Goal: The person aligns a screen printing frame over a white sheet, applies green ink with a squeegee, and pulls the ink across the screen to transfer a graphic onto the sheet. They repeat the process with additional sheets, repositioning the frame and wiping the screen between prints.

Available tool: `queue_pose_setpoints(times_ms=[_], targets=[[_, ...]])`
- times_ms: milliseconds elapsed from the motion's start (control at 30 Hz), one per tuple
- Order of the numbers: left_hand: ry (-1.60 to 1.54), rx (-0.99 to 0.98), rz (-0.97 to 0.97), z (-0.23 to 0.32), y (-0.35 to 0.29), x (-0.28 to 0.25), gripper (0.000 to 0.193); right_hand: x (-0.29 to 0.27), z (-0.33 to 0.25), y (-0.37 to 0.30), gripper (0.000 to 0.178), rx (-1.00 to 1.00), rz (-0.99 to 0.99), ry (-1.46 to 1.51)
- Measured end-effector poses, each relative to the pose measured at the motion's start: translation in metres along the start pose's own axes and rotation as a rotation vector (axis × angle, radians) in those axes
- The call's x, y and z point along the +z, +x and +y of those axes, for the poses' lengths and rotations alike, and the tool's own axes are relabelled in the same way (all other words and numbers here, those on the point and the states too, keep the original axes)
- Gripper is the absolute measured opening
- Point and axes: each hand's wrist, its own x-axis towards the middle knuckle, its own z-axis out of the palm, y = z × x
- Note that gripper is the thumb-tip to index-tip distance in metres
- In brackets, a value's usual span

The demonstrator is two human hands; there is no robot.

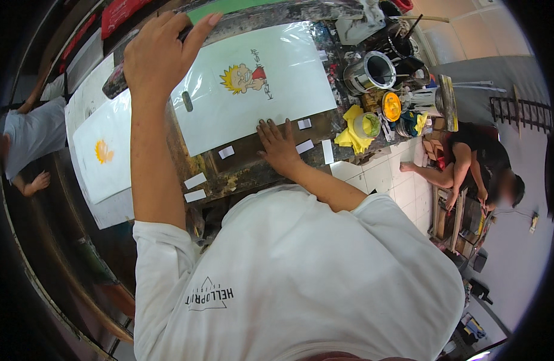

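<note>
A glossy white sheet (205,123) lies on the stained worktable, printed with a cartoon figure (246,79) with spiky yellow hair and a red top. My right hand (279,147) rests flat with fingers apart at the sheet's near edge, partly on the brown board (247,157). At the upper left, my left hand (156,54) curls over a dark, paint-stained bar (116,83), thumb stretched out; its fingertips are hidden. A small greyish oblong piece (187,101) lies at the sheet's left edge. Several white paper strips (304,146) dot the board near my right hand.
Paint-smeared cans (373,71), an orange-yellow paint pot (391,106) and a yellow cloth (351,129) crowd the table's right end. Another sheet (102,174) with a yellow-orange print lies left. A person in white (33,135) stands at far left; one in black (484,153) sits at right.
</note>
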Motion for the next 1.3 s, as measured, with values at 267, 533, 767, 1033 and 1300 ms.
queue_pose_setpoints(times_ms=[267,533,767,1033,1300], targets=[[-0.019,-0.003,-0.022,0.007,0.003,-0.006,0.052,0.0,0.0,-0.002,0.076,0.003,-0.018,0.003],[-0.045,0.003,0.01,0.007,0.0,-0.006,0.048,-0.006,-0.005,-0.004,0.074,0.019,-0.025,0.003],[-0.076,0.01,0.023,0.008,0.0,-0.005,0.049,0.003,-0.006,-0.005,0.076,0.012,0.007,0.011],[-0.077,0.009,0.018,0.009,0.0,-0.006,0.049,-0.005,-0.01,-0.001,0.078,0.047,-0.055,-0.044],[-0.049,0.024,0.048,0.004,-0.002,-0.003,0.052,-0.006,-0.009,0.003,0.079,0.092,-0.119,-0.06]])
